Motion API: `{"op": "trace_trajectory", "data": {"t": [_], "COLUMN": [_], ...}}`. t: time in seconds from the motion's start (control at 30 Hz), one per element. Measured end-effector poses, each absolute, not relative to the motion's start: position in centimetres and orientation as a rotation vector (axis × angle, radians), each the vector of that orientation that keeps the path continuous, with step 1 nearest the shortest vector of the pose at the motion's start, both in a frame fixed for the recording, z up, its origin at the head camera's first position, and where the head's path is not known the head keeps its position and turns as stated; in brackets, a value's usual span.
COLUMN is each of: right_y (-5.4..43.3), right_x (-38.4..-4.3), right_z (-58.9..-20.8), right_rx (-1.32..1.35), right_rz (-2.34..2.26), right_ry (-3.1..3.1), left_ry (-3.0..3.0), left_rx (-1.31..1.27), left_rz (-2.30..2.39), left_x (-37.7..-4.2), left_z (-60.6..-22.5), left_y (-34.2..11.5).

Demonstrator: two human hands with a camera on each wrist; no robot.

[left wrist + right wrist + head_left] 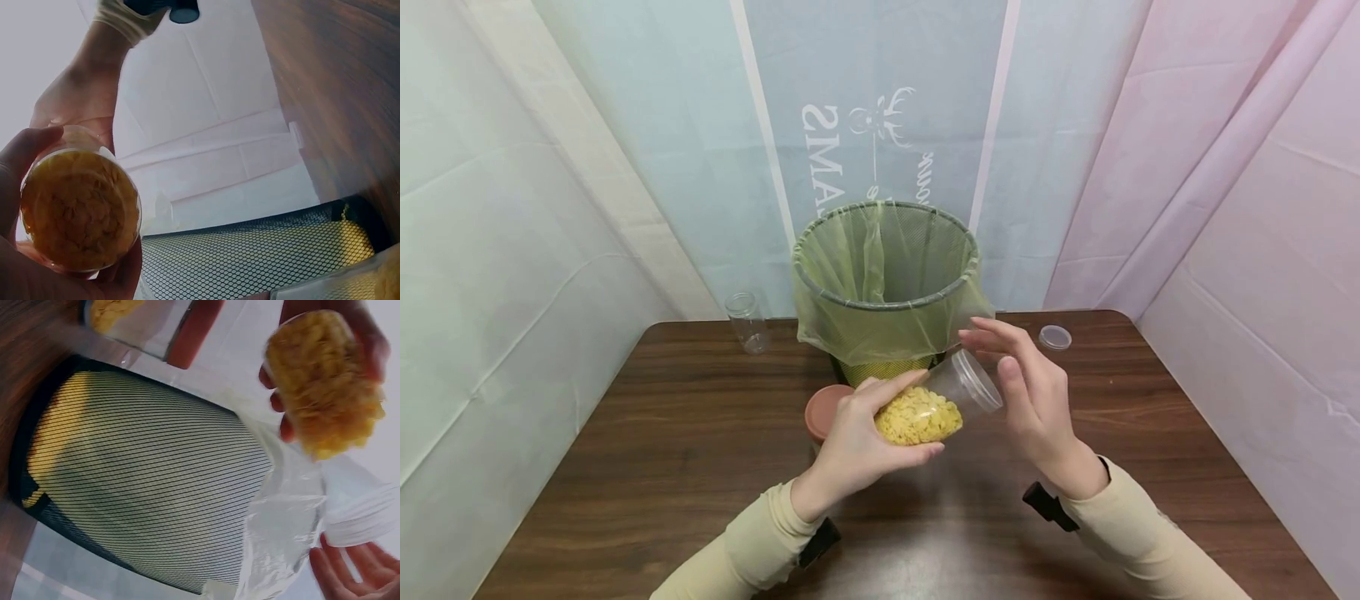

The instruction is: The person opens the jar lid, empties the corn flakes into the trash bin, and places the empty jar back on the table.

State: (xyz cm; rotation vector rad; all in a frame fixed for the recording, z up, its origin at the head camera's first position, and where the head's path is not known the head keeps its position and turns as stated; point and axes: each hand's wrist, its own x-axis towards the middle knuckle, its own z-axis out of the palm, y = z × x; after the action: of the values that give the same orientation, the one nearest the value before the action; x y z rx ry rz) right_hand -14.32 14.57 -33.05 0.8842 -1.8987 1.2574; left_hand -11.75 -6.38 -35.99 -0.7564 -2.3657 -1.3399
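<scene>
My left hand [865, 437] grips a clear plastic jar [958, 385] that lies tilted, its mouth toward the right. Yellow flakes [920, 415] fill the lower part of the jar, and in the left wrist view the flakes show through its round base [81, 212]. My right hand [1037, 396] is beside the jar's mouth, fingers extended and slightly bent, holding nothing. In the right wrist view the fingertips [325, 547] are right at the jar's ribbed rim [359, 519]. Behind my left hand stands another jar with a reddish-brown lid [826, 410], partly hidden.
A mesh waste bin [883, 371] lined with a pale green bag [820, 312] stands at the table's back edge, just beyond the tilted jar. An uncovered clear jar [748, 323] is at the back left. At the back right lies a clear round lid [1056, 337]. Fabric walls surround the table.
</scene>
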Motion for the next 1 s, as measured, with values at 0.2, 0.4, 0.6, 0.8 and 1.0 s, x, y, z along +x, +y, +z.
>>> {"op": "trace_trajectory", "data": {"t": [0.2, 0.4, 0.6, 0.8, 1.0], "right_y": [14.9, 15.0, 15.1, 15.1, 15.1], "right_x": [-13.6, -13.2, -13.1, -13.1, -13.1], "right_z": [-32.9, -32.7, -32.7, -32.7, -32.6], "right_rx": [0.691, 0.583, 0.608, 0.705, 0.824], "right_rz": [1.195, 1.200, 1.207, 1.163, 1.212], "right_ry": [-2.258, -2.427, -2.439, -2.383, -2.296], "left_ry": [-2.285, -2.253, -2.249, -2.255, -2.282], "left_rx": [-0.755, -0.727, -0.705, -0.707, -0.721], "left_rz": [-1.233, -1.183, -1.181, -1.223, -1.330], "left_x": [-12.0, -12.1, -12.1, -12.0, -11.9], "left_z": [-36.2, -36.1, -36.1, -36.0, -35.9], "left_y": [-6.2, -6.2, -6.2, -6.4, -6.6]}}
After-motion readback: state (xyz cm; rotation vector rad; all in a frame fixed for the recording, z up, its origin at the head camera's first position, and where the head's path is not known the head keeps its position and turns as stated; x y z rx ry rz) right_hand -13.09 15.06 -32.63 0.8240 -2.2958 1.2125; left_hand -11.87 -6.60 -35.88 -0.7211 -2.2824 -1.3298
